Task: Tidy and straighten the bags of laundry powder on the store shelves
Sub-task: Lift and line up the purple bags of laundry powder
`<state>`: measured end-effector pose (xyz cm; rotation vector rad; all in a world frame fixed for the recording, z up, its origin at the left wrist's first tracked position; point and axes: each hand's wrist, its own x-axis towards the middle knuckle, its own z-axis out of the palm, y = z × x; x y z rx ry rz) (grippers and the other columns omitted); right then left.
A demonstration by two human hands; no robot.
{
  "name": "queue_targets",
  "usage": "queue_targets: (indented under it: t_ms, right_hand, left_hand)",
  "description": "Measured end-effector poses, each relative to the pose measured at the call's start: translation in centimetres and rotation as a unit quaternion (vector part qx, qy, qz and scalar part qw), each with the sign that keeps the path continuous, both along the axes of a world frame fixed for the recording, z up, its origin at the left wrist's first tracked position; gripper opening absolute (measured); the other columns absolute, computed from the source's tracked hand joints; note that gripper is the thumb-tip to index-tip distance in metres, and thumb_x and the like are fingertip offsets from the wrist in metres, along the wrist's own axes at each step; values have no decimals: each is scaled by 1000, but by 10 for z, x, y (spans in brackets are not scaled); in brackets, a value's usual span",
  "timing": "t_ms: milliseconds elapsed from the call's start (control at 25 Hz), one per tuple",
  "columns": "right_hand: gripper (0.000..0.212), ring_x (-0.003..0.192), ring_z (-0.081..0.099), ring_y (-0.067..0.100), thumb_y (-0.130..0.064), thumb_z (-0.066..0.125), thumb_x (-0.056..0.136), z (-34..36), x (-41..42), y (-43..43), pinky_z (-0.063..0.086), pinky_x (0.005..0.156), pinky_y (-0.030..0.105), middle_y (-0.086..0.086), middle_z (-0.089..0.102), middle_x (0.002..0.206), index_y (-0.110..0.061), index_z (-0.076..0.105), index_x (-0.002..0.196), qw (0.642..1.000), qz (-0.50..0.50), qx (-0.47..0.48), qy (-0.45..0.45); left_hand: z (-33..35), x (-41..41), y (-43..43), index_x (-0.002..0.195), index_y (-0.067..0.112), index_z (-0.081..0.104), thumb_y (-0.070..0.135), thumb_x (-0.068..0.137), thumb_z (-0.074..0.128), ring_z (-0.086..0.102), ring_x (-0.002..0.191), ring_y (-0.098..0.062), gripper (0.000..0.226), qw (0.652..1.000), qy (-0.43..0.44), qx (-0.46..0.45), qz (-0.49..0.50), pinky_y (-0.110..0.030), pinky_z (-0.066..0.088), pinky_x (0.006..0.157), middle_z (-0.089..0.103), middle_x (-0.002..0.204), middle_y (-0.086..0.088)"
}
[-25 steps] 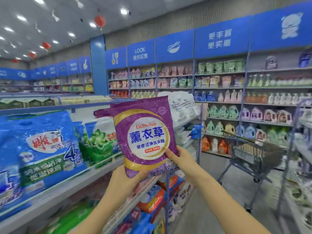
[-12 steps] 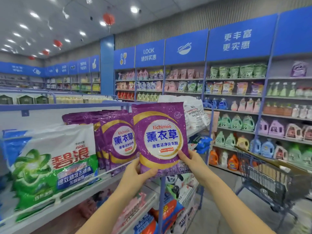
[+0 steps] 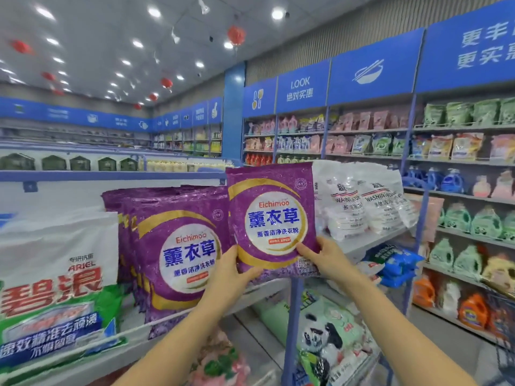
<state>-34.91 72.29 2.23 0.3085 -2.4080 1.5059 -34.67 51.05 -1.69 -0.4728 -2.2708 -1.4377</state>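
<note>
- A flat, glossy purple plastic bag of laundry powder (image 3: 271, 218), with a gold arc and a white round label in blue lettering, is held upright in the air with its printed face toward the camera.
- The left hand (image 3: 228, 277) grips this held bag at its lower left corner, thumb across the front and fingers hidden behind it.
- The right hand (image 3: 328, 260) pinches its lower right corner, thumb pressed on the front.
- Just left of the held bag, a row of matching purple bags (image 3: 178, 254) stands packed front to back on the pale grey metal shelf (image 3: 131, 339); the held bag's left edge overlaps the front one.
- Further left of the held bag stands a large white and green Ariel bag (image 3: 58, 288) on the same shelf.
- Just right of and behind the held bag lean white translucent bags marked "WASHING" (image 3: 362, 201).
- Below and right of the held bag lie crumpled blue bags (image 3: 395, 263) on a lower level.
- Well to its right, wall shelving (image 3: 459, 196) carries coloured detergent bottles.
</note>
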Motion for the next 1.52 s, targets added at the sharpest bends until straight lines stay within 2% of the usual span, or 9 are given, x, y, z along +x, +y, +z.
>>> queue_targets:
  t_ms: [120, 200, 400, 560, 680, 800, 1040, 1200, 1520]
  right_hand:
    - [8, 59, 58, -12, -21, 67, 85, -3, -48, 13, 46, 58, 9, -12, 63, 76, -19, 60, 88, 995, 42, 66, 56]
    - [15, 65, 60, 1, -25, 70, 82, -6, -73, 17, 50, 65, 26, -7, 66, 78, -15, 63, 91, 990, 69, 96, 77]
    - [30, 89, 60, 20, -28, 68, 84, -32, -97, 17, 43, 70, 30, 4, 66, 96, -6, 61, 103, 975, 109, 167, 98]
    - [53, 109, 58, 24, -25, 69, 83, -54, -96, 16, 47, 86, 32, 5, 62, 120, -12, 44, 128, 985, 115, 93, 84]
    - [81, 112, 58, 23, -27, 74, 76, -59, -99, 14, 49, 91, 41, 2, 58, 126, -17, 27, 140, 985, 133, 68, 82]
    - [74, 114, 57, 23, -32, 73, 77, -61, -103, 13, 48, 93, 44, 2, 58, 127, -18, 31, 137, 985, 131, 95, 55]
    - [60, 123, 49, 22, -27, 64, 87, -65, -110, 0, 41, 96, 31, 3, 52, 134, -14, 31, 136, 987, 131, 88, 16]
    - [57, 126, 46, 22, -25, 61, 89, -61, -115, -8, 38, 95, 29, 2, 49, 137, -13, 31, 136, 988, 116, 100, 30]
    - [55, 124, 49, 23, -25, 62, 88, -60, -123, -7, 40, 99, 34, 5, 52, 134, -11, 34, 133, 983, 130, 127, 16]
  left_hand:
    - [-4, -21, 22, 115, 17, 46, 17, 77, 74, 55, 101, -11, 47, 994, 10, -2, 106, -26, 42, 84, 57, 105, 9]
    - [-10, -28, 34, 122, 12, 43, 15, 78, 73, 55, 106, -17, 53, 987, -9, 4, 157, -29, 43, 87, 58, 109, 4]
    - [-27, -20, 55, 131, 12, 38, 16, 80, 71, 56, 110, -19, 60, 967, -55, -22, 247, -21, 39, 82, 57, 113, 4]
    - [-28, -12, 68, 117, 10, 46, 16, 77, 74, 55, 92, -9, 49, 953, -44, -30, 300, -14, 38, 73, 60, 101, 4]
    - [-26, -14, 69, 121, 9, 46, 15, 79, 72, 59, 99, -14, 50, 951, -58, -53, 300, -15, 41, 78, 62, 109, 0]
    - [-26, -16, 64, 121, 10, 45, 15, 80, 70, 59, 96, -11, 48, 951, -76, -75, 292, -20, 44, 83, 63, 113, -2]
    - [-28, -33, 61, 123, 12, 42, 16, 82, 68, 59, 87, -13, 49, 944, -87, -82, 309, -23, 46, 79, 61, 99, 1]
    - [-29, -49, 59, 127, 9, 39, 11, 81, 68, 61, 100, -23, 54, 943, -103, -54, 313, -31, 49, 87, 61, 113, -10]
    - [-29, -53, 56, 124, 7, 37, 13, 84, 65, 58, 108, -27, 50, 939, -149, -82, 298, -33, 49, 90, 57, 118, -13]
